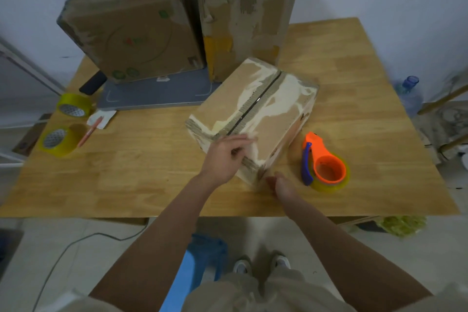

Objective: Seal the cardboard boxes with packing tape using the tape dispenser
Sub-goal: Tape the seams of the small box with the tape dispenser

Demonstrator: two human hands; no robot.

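The table (152, 180) is smooth pale wood with a soft sheen. At its centre lies a box (253, 111) of rough, torn cardboard, matt; at four o'clock from it, a glossy orange plastic dispenser (326, 164).

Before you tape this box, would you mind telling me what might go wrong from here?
1. The box has torn, peeling cardboard along its centre seam, so new tape may stick poorly there.
2. The flaps are not yet taped; only the left hand presses on the top, so they could spread when it lifts.
3. The tape dispenser lies near the table edge by the right hand; a hasty grab could knock it off.
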